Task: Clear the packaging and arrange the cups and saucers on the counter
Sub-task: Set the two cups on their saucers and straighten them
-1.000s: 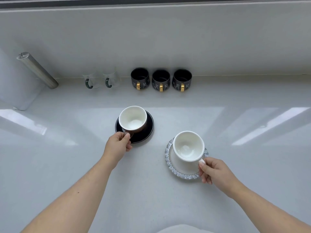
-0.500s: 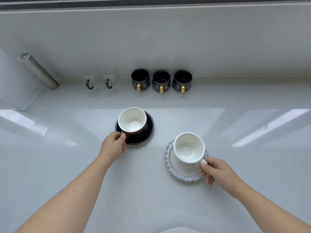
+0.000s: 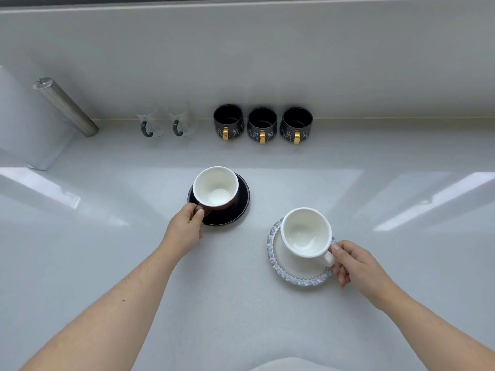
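Note:
A brown cup with a white inside (image 3: 216,189) stands on a black saucer (image 3: 235,212) at the counter's middle. My left hand (image 3: 184,231) pinches that cup's handle at its near left side. To the right, a white cup (image 3: 305,232) rests on a white saucer with a blue-grey patterned rim (image 3: 289,274). My right hand (image 3: 353,262) grips the white cup's handle at its near right side. No packaging is in sight.
Along the back wall stand two clear glass cups with green handles (image 3: 166,121) and three black mugs with gold handles (image 3: 262,125). A metal cylinder (image 3: 65,107) leans at the back left, beside a translucent white container (image 3: 24,124).
Both cups have slid slightly to the left on their saucers with my hands; the brown cup now sits toward its saucer's far left. My grips are unchanged.

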